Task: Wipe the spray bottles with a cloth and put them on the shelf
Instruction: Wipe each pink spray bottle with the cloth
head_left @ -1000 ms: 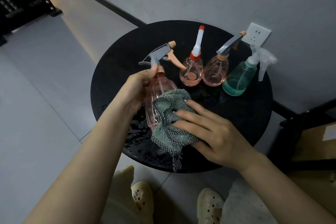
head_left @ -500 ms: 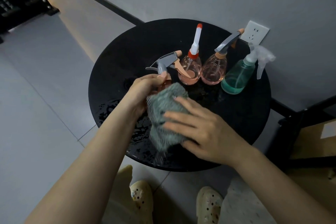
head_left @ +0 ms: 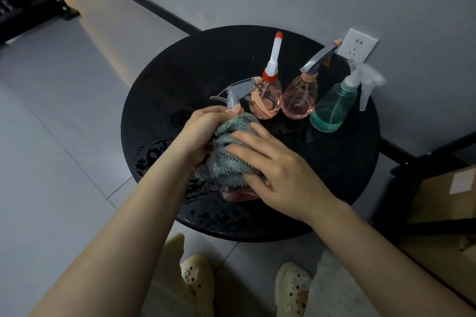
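Hands clasp one pink bottle (head_left: 238, 194): left (head_left: 203, 131) at its neck, right (head_left: 273, 172) now pressing cloth (head_left: 226, 159) lower down.

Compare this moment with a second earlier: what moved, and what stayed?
The right hand slid the cloth up over the pink bottle, now mostly covered. The left hand keeps gripping its neck. The three bottles behind stay on the table.

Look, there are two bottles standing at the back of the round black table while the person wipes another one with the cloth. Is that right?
Not quite: the head view shows three standing at the back of the round black table: a pink bottle with a red-and-white nozzle, a pink bottle with a grey trigger and a green bottle with a clear trigger. The rest is right.
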`<state>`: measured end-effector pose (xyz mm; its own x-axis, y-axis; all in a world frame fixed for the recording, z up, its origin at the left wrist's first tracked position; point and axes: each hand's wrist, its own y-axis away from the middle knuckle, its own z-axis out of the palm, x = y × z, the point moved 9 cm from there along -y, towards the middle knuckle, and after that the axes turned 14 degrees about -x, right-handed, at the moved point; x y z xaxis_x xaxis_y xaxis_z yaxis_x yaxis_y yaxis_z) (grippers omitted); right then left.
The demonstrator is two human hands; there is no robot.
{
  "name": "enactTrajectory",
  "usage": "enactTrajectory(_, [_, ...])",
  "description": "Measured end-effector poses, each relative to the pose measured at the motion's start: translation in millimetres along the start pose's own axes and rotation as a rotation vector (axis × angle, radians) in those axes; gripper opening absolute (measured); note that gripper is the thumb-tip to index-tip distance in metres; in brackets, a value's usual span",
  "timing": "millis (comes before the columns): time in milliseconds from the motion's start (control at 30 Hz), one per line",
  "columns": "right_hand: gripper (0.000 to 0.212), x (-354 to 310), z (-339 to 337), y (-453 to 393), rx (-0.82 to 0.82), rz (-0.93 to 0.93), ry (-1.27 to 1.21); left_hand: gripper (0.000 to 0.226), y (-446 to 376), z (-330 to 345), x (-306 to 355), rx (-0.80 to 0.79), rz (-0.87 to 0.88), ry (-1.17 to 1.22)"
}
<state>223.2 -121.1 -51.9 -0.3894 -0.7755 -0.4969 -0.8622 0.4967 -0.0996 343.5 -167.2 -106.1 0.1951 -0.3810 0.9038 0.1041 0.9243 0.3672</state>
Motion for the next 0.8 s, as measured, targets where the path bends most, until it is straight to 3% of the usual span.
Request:
enactTrajectory(167, [0.041,-6,6,29,-0.089,-0.204,0.094,0.015,6,-19,9,0.108,0.005,-0.030])
enactTrajectory(267, [0.048,3,5,38,-0.044,-0.173,-0.047,0.016,8,-24,15,0.123,0.024,0.000])
enactTrajectory(467, [0.048,44,13,25,0.060,0.228,-0.807,0.018,6,-5,17,0.020,0.059,0.054])
enactTrajectory(567, [0.048,55,26,19,0.071,0.284,-1.165,0.017,5,6,19,-0.062,0.106,0.069])
enactTrajectory(700, [0.084,61,42,15,0.001,0.338,-1.555,0.016,4,20,16,-0.159,0.132,0.118])
enactTrajectory(800, [0.086,59,43,14,0.014,0.295,-1.693,0.023,4,27,15,-0.161,0.089,0.108])
